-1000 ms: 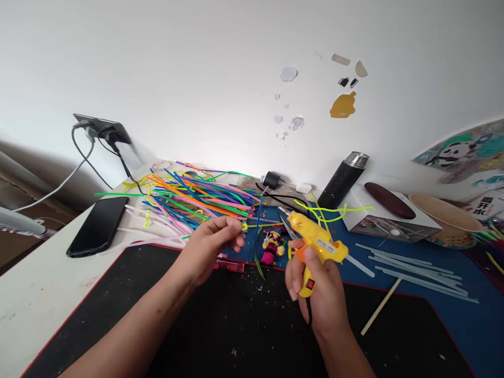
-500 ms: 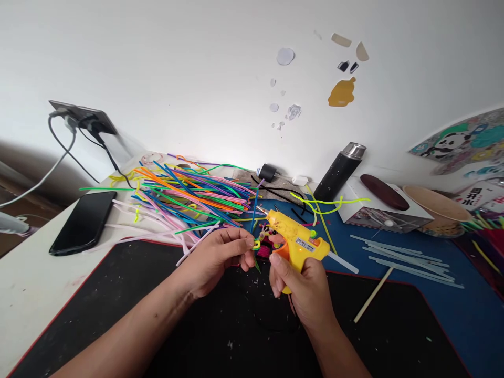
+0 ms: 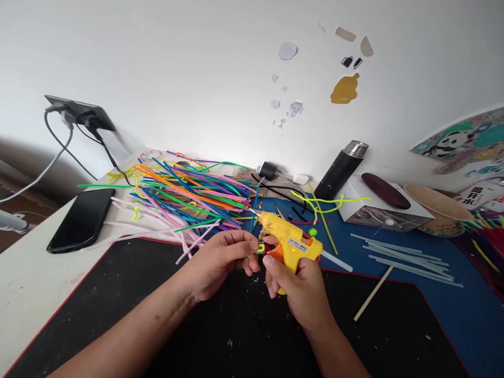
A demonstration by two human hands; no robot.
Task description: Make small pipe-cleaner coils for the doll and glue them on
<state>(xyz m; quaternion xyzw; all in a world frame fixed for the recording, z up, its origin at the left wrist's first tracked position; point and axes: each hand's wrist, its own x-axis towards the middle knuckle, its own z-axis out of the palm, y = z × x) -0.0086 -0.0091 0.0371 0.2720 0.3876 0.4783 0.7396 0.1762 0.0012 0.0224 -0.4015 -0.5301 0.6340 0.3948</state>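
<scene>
Between thumb and forefinger, my left hand [image 3: 232, 254] pinches a small yellow-green curled piece [image 3: 261, 247]. My right hand [image 3: 297, 281] is wrapped round the handle of a yellow glue gun [image 3: 285, 236], whose metal nozzle points up and left, above the small piece and apart from it. A clear glue stick [image 3: 337, 261] sticks out of the gun's back end. Behind the hands lies a pile of colourful pipe cleaners [image 3: 197, 191]. A small green and yellow coil [image 3: 312, 232] rests on the blue surface behind the gun.
A black phone [image 3: 81, 220] lies at the left. Toward the right are a black flask [image 3: 340, 170], a white box [image 3: 384, 210], a woven basket [image 3: 437, 205], several glue sticks [image 3: 409, 257] and a wooden stick [image 3: 373, 294]. A black mat [image 3: 220, 336] lies under my hands.
The glue gun has shifted slightly left and down in my right hand. The small piece in my left hand has moved slightly right. The coil and dark pointed tips behind the gun now show more.
</scene>
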